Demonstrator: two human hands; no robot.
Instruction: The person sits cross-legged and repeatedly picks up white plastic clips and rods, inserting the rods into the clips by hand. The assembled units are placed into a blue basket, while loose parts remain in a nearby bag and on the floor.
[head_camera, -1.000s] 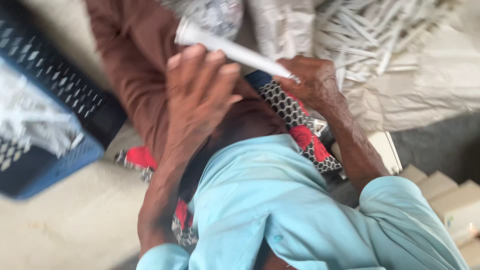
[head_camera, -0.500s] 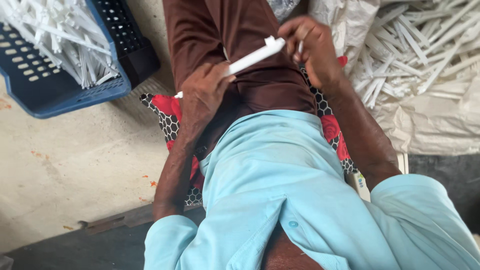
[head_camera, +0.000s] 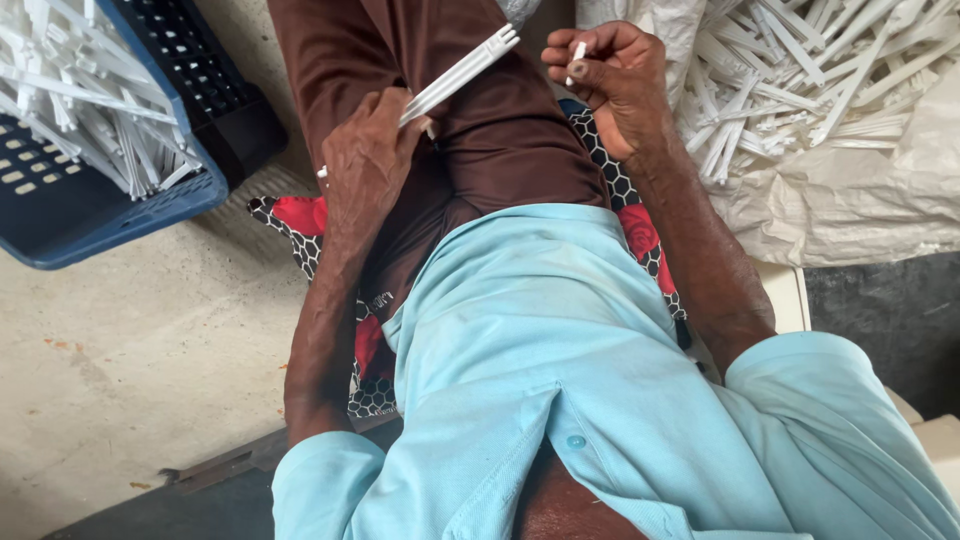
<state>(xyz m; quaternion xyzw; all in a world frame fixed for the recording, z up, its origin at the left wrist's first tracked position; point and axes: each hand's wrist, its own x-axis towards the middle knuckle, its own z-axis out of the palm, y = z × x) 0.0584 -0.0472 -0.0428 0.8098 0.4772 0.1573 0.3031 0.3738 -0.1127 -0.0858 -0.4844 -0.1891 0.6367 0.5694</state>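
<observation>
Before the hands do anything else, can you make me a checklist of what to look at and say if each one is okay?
1. Left hand has a firm hold on the long white strip: ok, fingers wrap its lower part.
2. Right hand holds the small white piece: ok, pinched in the fingertips.
3. Small piece lined up with the strip's forked end: not ok, the two are apart.
4. More white strips close by: ok, a pile lies on the white sack at the right.
5. Blue crate within view at the left: ok, it holds strips.
6. Strip unbroken: cannot tell, the hand hides part of it.
</observation>
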